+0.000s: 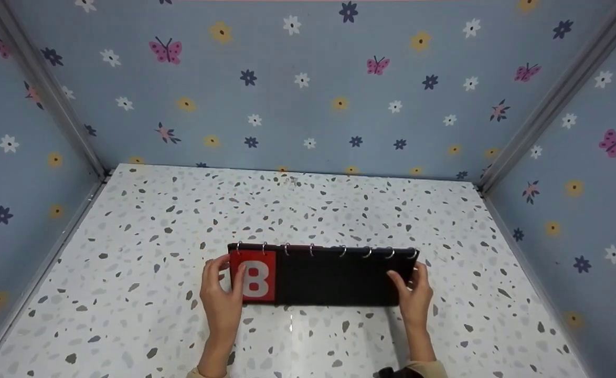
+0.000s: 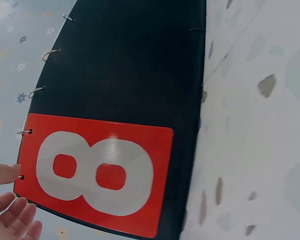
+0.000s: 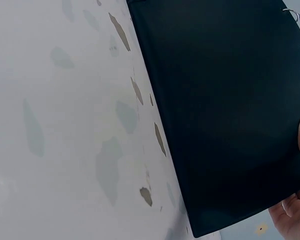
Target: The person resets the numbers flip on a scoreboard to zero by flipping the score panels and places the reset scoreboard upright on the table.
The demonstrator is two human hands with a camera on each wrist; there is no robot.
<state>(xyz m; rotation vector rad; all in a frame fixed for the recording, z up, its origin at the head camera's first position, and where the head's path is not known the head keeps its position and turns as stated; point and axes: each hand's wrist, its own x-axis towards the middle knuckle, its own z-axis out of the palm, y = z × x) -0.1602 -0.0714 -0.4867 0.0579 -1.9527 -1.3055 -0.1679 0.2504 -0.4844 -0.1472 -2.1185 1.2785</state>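
Observation:
A long black flip scoreboard (image 1: 337,275) stands tilted on the speckled tabletop, its top edge lined with several metal rings. From the two leftmost rings hangs a red card (image 1: 270,257) bearing a large white 8; the rest of the front is plain black. My left hand (image 1: 221,299) grips the left end, thumb in front and fingers behind. At the opposite end my right hand (image 1: 415,302) holds the board the same way. The left wrist view shows the left thumb at the card's edge beside a ring. The board's back is hidden.
A white speckled table (image 1: 145,252) lies under the board. Blue panels (image 1: 308,115) printed with flowers and butterflies enclose it at the back, left and right, with grey metal posts (image 1: 554,100) at the corners.

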